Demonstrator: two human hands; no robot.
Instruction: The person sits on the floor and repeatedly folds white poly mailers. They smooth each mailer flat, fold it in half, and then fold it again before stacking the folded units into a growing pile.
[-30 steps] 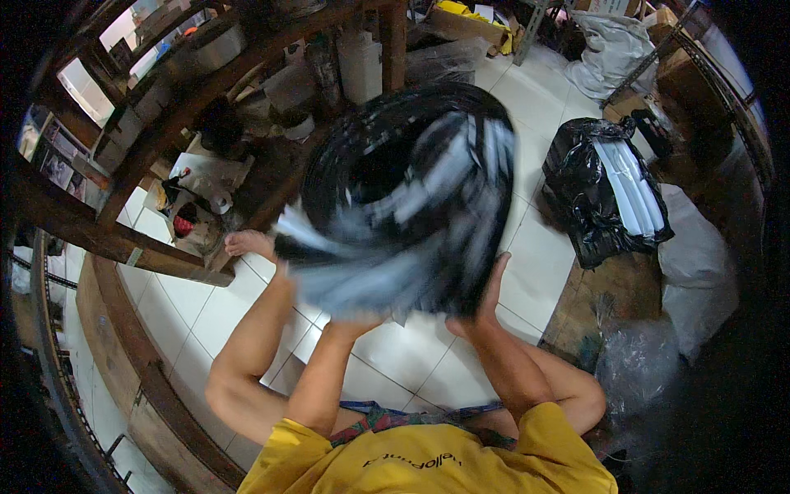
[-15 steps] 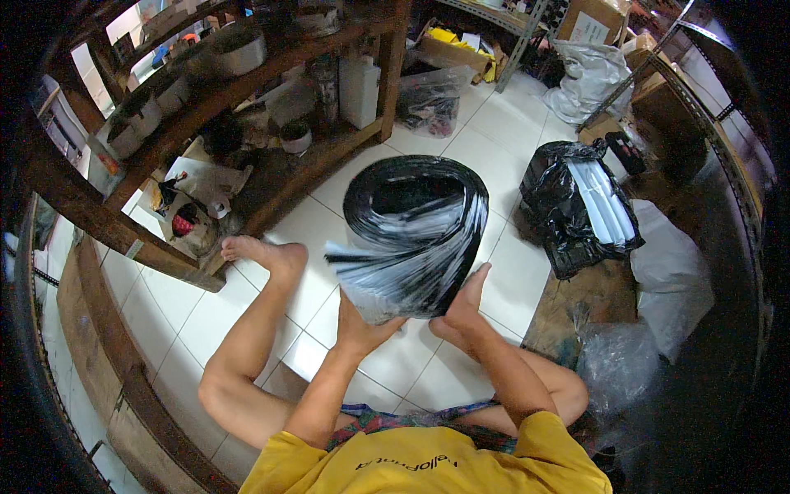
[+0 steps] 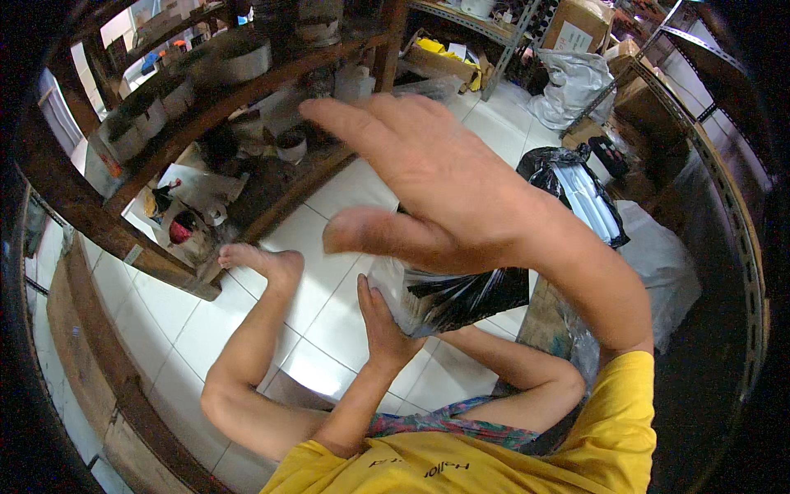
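A thick folded bundle of glossy black and whitish plastic sheets point(image 3: 471, 301) is in front of me, above the floor between my legs. My left hand point(image 3: 388, 323) grips its near left side, with the fingers up along the whitish edge. My right hand point(image 3: 448, 177) is raised close to the camera, over the bundle, with nothing in it. Its fingers stretch out to the left and the thumb stands apart from them. This hand hides the bundle's far part, so its upper loop cannot be made out.
On the right, an opened black plastic bag point(image 3: 550, 170) holds light blue-white sheets point(image 3: 586, 198). Whitish plastic point(image 3: 658, 255) lies beside it. A wooden shelf point(image 3: 309, 179) with pots stands at the left. Cartons point(image 3: 578, 29) and a silvery sack point(image 3: 568, 86) are at the back.
My right hand has let go of the bundle's right side and risen toward the camera. The bundle has shifted right and tilted, still in my left hand.
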